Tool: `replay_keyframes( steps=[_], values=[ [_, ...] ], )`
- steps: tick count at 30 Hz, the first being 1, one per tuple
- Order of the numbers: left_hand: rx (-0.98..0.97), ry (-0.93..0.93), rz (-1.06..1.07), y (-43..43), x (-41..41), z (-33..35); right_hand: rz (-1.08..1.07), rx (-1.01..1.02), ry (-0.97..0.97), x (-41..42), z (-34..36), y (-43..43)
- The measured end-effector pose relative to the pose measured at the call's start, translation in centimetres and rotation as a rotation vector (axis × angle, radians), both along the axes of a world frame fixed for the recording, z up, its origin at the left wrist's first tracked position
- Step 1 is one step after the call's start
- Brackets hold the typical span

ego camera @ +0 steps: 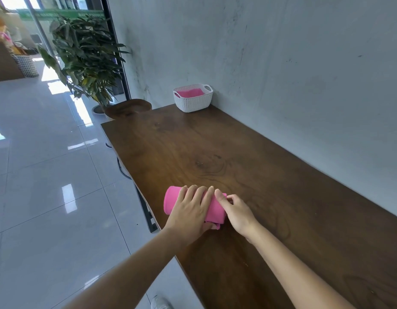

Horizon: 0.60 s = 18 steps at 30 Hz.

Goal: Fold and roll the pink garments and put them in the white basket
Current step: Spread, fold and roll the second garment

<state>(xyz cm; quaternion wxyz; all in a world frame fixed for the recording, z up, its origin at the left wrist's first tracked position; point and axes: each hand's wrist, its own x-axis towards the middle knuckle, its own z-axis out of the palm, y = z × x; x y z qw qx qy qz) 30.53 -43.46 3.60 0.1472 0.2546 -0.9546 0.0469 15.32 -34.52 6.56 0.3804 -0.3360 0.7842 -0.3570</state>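
Grey wall, glossy tiled floor, wooden table, potted plant

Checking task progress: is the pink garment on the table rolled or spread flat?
Rolled: the pink garment is a cylinder on the table, left hand curled over it, right hand pinching its end.
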Motion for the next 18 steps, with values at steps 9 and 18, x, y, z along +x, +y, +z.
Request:
replay_keyframes(
  steps=[9,18],
  values=[
    [0.347,0.246,0.084,0.1,1.6,2.9,-0.025,-0.123,-0.110,0.5,3.6,1.5],
    [0.685,0.749,0.109,3.2,2.4,5.1,0.090,-0.256,-0.056,2.5,7.3,2.7]
  ],
)
